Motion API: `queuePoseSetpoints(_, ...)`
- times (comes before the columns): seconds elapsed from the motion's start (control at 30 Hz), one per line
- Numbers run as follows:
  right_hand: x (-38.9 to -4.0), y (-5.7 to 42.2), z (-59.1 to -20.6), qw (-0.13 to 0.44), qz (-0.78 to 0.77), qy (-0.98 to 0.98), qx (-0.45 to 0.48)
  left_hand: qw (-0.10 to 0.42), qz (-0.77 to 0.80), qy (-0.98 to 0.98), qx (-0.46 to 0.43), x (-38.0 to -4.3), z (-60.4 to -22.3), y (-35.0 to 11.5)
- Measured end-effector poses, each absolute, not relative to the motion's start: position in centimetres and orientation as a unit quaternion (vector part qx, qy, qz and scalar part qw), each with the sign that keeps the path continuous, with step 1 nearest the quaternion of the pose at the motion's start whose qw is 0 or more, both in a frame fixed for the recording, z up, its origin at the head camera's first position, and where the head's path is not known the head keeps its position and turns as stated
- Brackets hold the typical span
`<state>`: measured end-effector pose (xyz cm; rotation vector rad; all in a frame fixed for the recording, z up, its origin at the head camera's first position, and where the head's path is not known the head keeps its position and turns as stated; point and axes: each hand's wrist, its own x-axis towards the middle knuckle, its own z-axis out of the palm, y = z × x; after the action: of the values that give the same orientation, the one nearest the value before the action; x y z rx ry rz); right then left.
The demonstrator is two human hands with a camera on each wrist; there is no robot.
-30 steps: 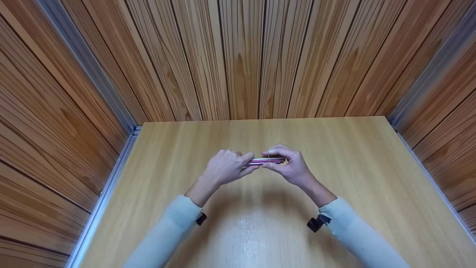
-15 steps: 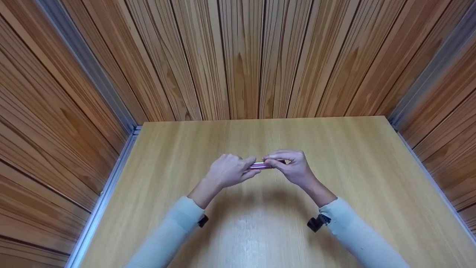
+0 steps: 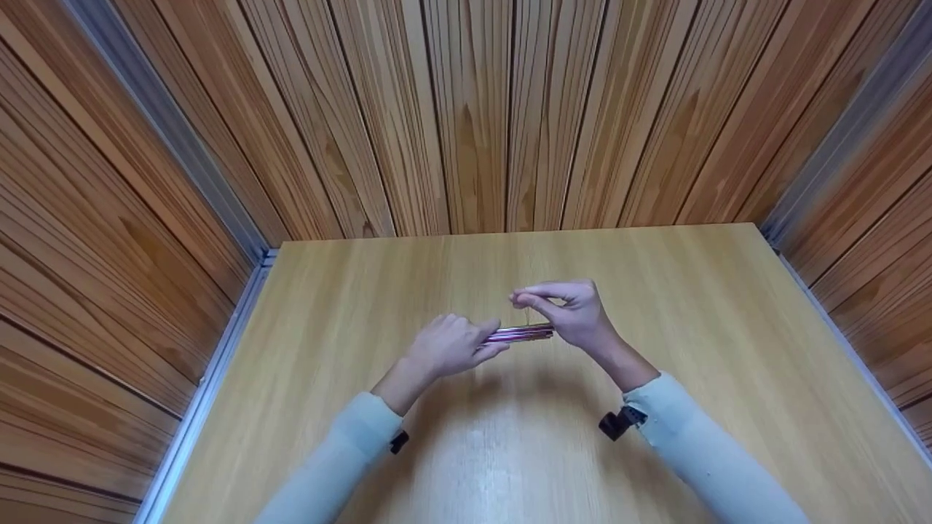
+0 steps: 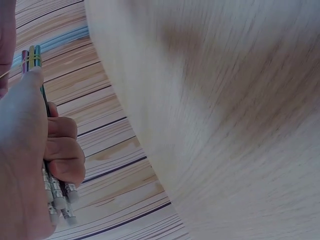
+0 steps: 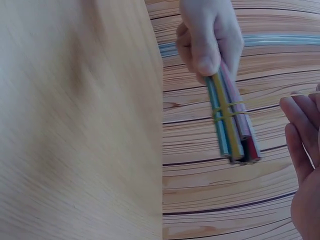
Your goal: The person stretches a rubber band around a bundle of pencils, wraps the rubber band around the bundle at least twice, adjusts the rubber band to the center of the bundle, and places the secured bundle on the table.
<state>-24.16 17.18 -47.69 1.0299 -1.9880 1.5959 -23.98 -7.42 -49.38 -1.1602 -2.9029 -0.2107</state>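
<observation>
My left hand [image 3: 445,345] grips a bundle of several coloured pencils [image 3: 520,334] above the table, fingers curled round them. In the left wrist view, white erasers [image 4: 59,201] in silvery ferrules stick out below the fist. The far ends of the bundle point toward my right hand [image 3: 571,311]. A yellow rubber band [image 5: 229,115] wraps round the pencils near those ends, with more than one turn showing. My right hand pinches a loop of this band between thumb and fingertips, pulling a thin strand taut away from the bundle.
The wooden table [image 3: 349,291] lies below both hands. Plank walls [image 3: 473,116] rise at the back and both sides, with metal rails [image 3: 211,378] along the corners. Small black cameras [image 3: 621,422] sit on both wrists.
My right hand has come off the pencil ends and moved up, drawing the rubber band out with it. My left hand has lowered slightly, and the bundle now shows between the hands.
</observation>
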Motion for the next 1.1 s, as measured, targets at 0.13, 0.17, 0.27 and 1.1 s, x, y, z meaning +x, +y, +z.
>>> queuePoseSetpoints(0.13, -23.8, 17.1, -48.1, 0.190, 0.579, -0.706, 0.361, 0.015, -0.060, -0.929, -0.366, -24.4, -49.3, -7.4)
queuePoseSetpoints(0.17, -23.6, 17.0, -48.2, 0.188, 0.583, -0.703, 0.362, 0.017, -0.060, -0.930, -0.362, -24.6, -49.3, -7.5)
queuePoseSetpoints(0.27, -23.1, 16.9, -48.5, 0.185, 0.588, -0.694, 0.370, 0.021, -0.060, -0.936, -0.347, -25.0, -49.5, -7.8)
queuePoseSetpoints(1.1, -21.5, 15.6, -50.1, 0.315, 0.548, -0.622, 0.462, -0.046, -0.371, -0.904, -0.207, -26.3, -47.7, -7.7)
